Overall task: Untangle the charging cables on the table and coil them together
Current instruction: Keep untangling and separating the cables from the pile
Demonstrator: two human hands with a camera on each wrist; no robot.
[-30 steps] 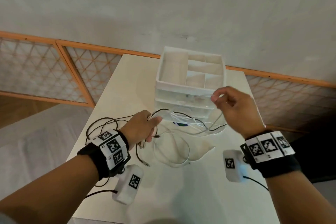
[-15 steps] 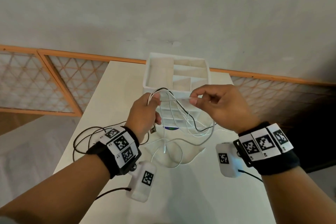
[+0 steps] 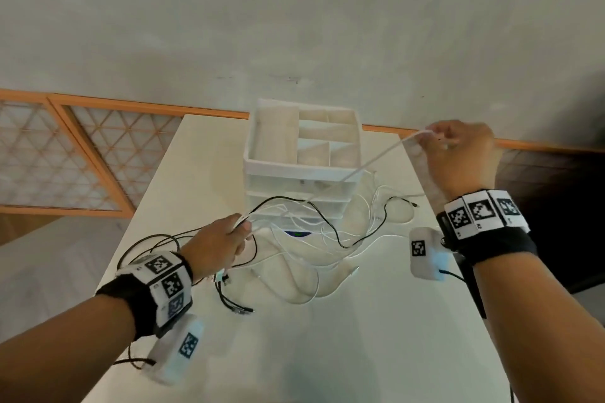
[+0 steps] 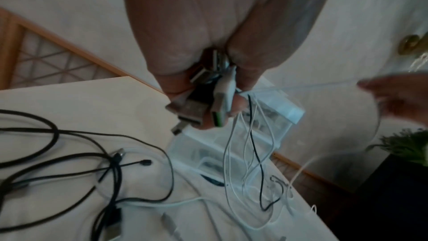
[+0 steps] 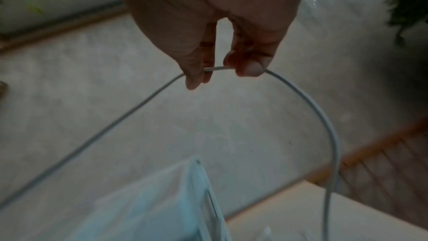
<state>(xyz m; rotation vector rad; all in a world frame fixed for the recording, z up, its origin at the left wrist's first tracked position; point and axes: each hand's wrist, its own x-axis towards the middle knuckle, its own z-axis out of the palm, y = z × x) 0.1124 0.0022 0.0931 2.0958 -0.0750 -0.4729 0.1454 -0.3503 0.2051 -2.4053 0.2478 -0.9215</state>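
The biggest change is in the right hand (image 3: 458, 154): half a second ago it was close to the left hand, in front of the organizer, and now it is high and far to the right, so that one white cable (image 3: 373, 160) runs in a straight tight line from the left hand (image 3: 216, 244) up to it. I judge that this cable is being drawn out of the knot, so the untangling is in progress and the coiling is not yet begun. The counter (image 3: 327, 337) is a pale, smooth, flat board, and at its far side stands a white plastic organizer (image 3: 302, 154) with an open top divided into compartments and translucent drawers under it. In front of it lie the charging cables (image 3: 327, 239): thin white ones, round and smooth, in loose loops that cross each other, with one thin black cable through them. At the left lie the black cables (image 4: 69, 162), thicker and more stiff, in wide curves. The left hand grips a bundle of plugs (image 4: 208, 102), flat metal USB ends with white and black housings. The right hand pinches the white cable between thumb and fingers, and the cable bends over them in a soft arch.
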